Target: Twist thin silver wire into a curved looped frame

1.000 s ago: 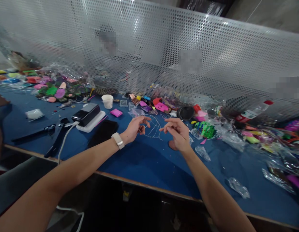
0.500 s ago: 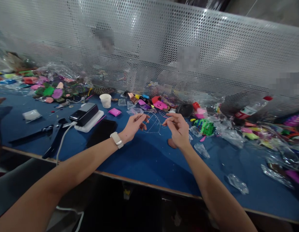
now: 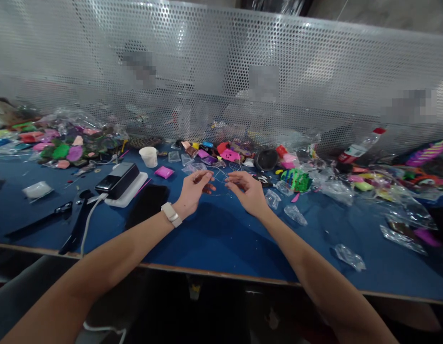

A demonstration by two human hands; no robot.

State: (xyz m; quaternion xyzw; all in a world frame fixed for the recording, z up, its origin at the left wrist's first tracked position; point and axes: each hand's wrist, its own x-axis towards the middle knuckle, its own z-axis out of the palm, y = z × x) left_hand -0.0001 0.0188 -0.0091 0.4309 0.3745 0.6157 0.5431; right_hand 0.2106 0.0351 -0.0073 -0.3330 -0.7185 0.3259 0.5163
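Thin wire strands (image 3: pixel 220 175) curve between my hands above the blue table (image 3: pixel 221 239). My left hand (image 3: pixel 195 191) pinches one side of the wire between thumb and fingers, a pale watch band (image 3: pixel 171 214) on its wrist. On the other side, my right hand (image 3: pixel 247 191) has its thumb and fingertips closed on the wire, palm turned inward. The wire is very fine, and its exact shape is hard to make out. Behind the hands lie small clear bags and a pink clay piece (image 3: pixel 230 155).
Left of my hands are a black box-like device (image 3: pixel 121 180) on a white block, a pink packet (image 3: pixel 164 172), a paper cup (image 3: pixel 149 156) and black straps (image 3: pixel 76 222). A striped green piece (image 3: pixel 296 180), plastic wrappers and a bottle (image 3: pixel 361 147) lie right. A perforated metal screen (image 3: pixel 207 62) stands behind.
My right hand has moved left, closer to my left hand, and its fingers have turned inward. The camera view has shifted slightly. At the far left, another person's hand has left the view.
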